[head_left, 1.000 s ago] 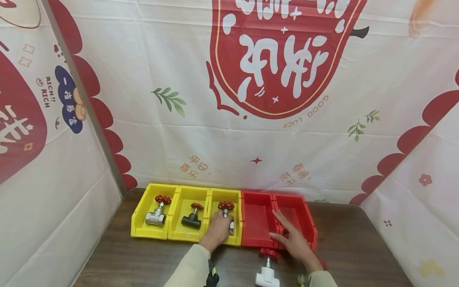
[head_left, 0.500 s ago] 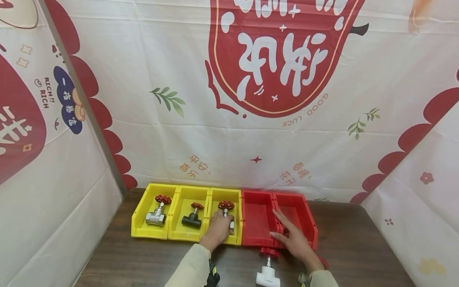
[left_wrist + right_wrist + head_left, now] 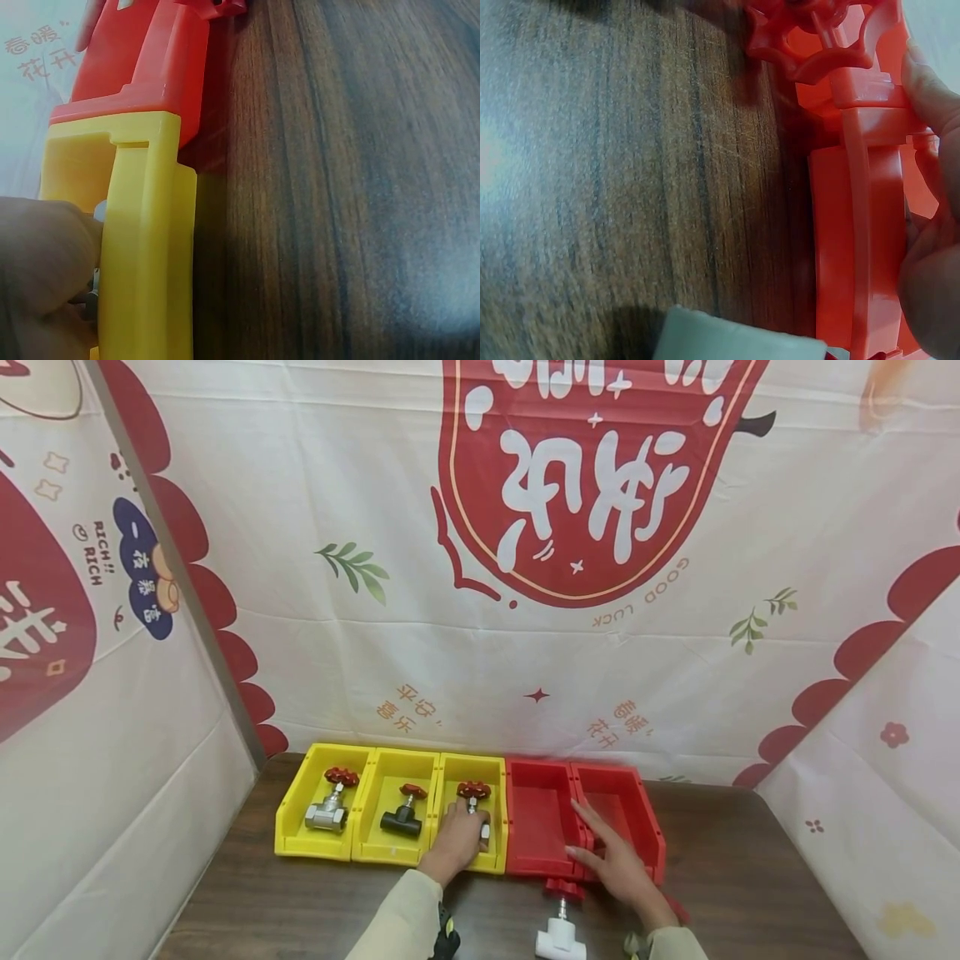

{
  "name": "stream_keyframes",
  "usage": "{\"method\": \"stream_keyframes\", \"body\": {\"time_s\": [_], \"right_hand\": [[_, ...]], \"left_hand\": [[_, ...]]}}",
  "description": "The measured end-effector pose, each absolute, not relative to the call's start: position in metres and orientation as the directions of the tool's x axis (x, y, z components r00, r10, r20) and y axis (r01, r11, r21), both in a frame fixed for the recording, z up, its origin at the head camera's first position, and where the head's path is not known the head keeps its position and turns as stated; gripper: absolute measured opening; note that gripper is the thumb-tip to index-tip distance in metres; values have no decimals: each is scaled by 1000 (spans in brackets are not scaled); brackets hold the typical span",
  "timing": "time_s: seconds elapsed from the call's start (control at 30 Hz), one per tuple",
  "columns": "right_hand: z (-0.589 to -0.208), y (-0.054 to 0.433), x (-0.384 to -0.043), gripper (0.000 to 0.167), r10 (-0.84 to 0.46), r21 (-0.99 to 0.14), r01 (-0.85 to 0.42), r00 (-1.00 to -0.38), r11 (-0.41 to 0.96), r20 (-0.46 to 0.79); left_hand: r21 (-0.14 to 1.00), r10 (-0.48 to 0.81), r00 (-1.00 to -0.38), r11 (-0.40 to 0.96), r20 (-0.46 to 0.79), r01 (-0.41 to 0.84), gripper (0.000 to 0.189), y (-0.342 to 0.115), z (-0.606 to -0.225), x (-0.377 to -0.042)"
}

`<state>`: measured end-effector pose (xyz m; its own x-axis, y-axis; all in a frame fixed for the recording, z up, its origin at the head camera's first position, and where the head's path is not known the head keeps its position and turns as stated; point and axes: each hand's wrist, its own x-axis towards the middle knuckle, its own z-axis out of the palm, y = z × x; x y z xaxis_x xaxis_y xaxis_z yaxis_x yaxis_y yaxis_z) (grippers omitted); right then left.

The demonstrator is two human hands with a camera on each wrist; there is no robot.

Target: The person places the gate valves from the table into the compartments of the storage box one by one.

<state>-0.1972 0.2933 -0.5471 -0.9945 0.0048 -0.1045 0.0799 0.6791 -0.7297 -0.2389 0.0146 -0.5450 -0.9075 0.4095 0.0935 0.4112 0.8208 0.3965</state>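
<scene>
My left hand [image 3: 455, 837] reaches into the third yellow bin [image 3: 495, 856] and grips a metal valve with a red handwheel [image 3: 473, 790]. Part of the valve's body is hidden behind the fingers. In the left wrist view, the curled hand [image 3: 45, 259] sits behind the bin's front wall. My right hand [image 3: 622, 868] rests at the two red bins, thumb and fingers spread around their shared wall; in the right wrist view the thumb [image 3: 928, 86] lies along the red plastic. Just in front of it stands a white valve [image 3: 561, 937] with a red handwheel [image 3: 562, 890].
A metal valve [image 3: 327, 814] lies in the leftmost yellow bin, and a black valve [image 3: 402, 820] in the middle one. Beside my right wrist, a red piece [image 3: 677, 908] shows on the wooden table [image 3: 750, 877]. A printed cloth [image 3: 420, 652] hangs behind the bins.
</scene>
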Motion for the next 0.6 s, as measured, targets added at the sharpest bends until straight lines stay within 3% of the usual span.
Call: {"method": "stream_keyframes", "body": {"time_s": [0.6], "right_hand": [[-547, 292, -197, 84, 8, -741, 81, -995, 667, -102]], "left_hand": [[362, 412, -910, 841, 50, 401, 35, 15, -535, -235]]}}
